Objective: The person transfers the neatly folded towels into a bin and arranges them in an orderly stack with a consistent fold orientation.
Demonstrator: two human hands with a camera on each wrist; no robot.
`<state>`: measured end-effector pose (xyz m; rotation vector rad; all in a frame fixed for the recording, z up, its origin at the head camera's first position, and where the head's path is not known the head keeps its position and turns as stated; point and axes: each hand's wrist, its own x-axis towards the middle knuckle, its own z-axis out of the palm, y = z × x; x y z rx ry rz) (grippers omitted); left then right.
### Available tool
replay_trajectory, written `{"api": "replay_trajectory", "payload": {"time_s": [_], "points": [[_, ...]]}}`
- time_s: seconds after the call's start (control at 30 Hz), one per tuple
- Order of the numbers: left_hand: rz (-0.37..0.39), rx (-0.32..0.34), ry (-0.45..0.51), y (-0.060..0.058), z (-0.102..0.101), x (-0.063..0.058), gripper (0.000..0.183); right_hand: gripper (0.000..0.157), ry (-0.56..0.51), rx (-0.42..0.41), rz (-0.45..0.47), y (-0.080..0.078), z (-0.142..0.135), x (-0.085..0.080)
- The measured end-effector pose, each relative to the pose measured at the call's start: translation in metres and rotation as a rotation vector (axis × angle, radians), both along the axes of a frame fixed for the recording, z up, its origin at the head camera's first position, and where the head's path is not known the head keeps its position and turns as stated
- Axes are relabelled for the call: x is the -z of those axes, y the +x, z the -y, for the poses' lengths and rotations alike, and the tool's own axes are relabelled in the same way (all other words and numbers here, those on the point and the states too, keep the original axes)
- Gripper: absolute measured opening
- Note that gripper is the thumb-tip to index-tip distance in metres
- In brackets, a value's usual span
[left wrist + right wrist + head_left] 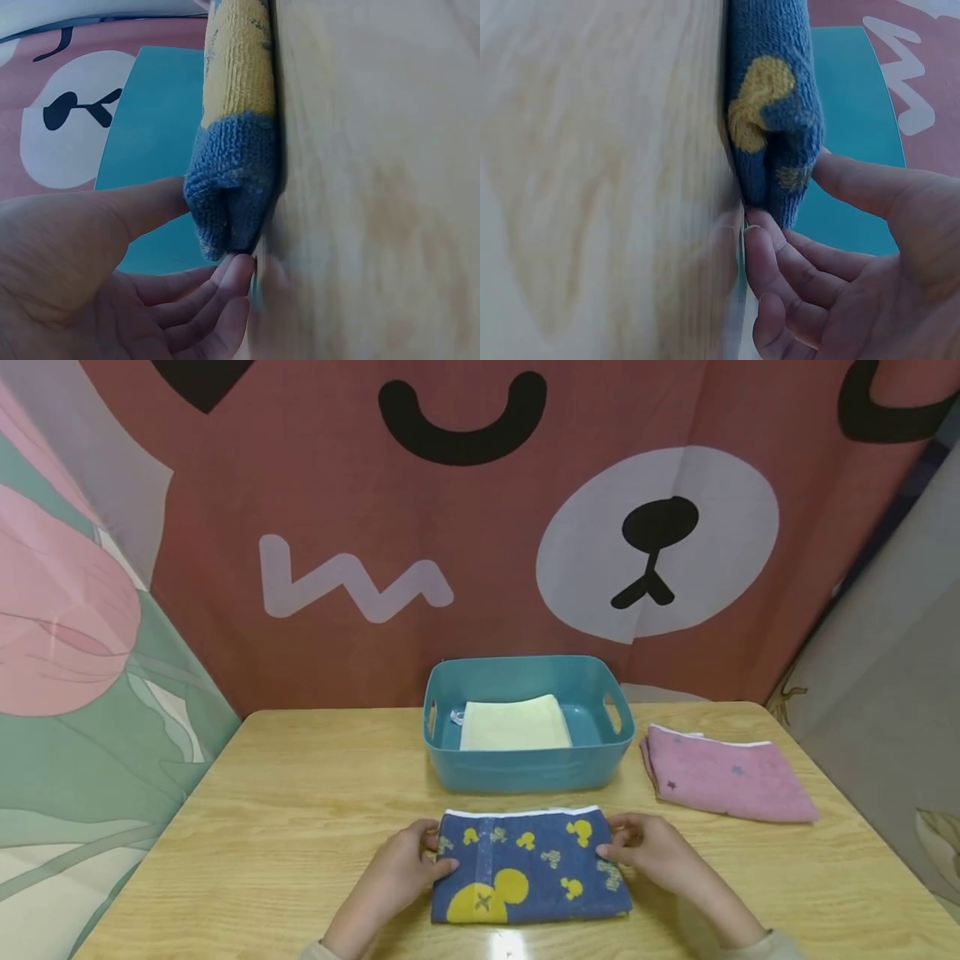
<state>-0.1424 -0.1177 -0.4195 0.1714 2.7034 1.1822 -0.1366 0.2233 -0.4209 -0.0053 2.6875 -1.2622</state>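
A folded navy blue towel with yellow mouse-head shapes and a white top edge lies flat on the table in the head view. My left hand pinches its left side, thumb on top and fingers at the lower edge. On the opposite side, my right hand pinches the towel the same way. Both wrist views show the thick rolled fold of the towel close against the wood, with each thumb on its upper face and fingertips tucked at its underside.
Behind the towel stands a teal basket with side handle holes, holding a folded pale yellow cloth. A folded pink towel with stars lies right of it on the wooden table. A printed bear curtain hangs behind.
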Motion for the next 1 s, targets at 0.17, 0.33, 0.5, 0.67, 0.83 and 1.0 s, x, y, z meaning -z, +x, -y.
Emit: {"api": "replay_trajectory", "payload": {"time_s": [0.17,0.33,0.5,0.67,0.83,1.0], "points": [[0.026,0.01,-0.026,0.0012,-0.0019,0.0016,0.057,0.059,0.005,0.001,0.006,0.0024,0.0036,0.001],[0.04,0.017,-0.018,0.0017,-0.0052,0.0044,0.051,0.058,-0.005,-0.014,0.032,0.0047,0.0039,0.0011],[0.049,0.036,0.008,0.0017,-0.0049,0.0071,0.033,0.061,0.001,-0.013,0.047,0.0032,0.0031,0.0019],[0.074,0.041,0.015,0.0016,-0.004,0.0077,0.025,0.048,0.008,-0.062,0.038,0.0027,0.0002,0.0032],[0.073,0.036,0.003,0.0007,-0.0029,0.0071,0.026,0.023,-0.017,-0.128,0.022,0.0036,-0.002,0.0055],[0.07,0.029,-0.005,-0.0004,-0.0015,0.0076,0.026,0.022,-0.037,-0.151,0.028,0.0022,-0.0026,0.0068]]}}
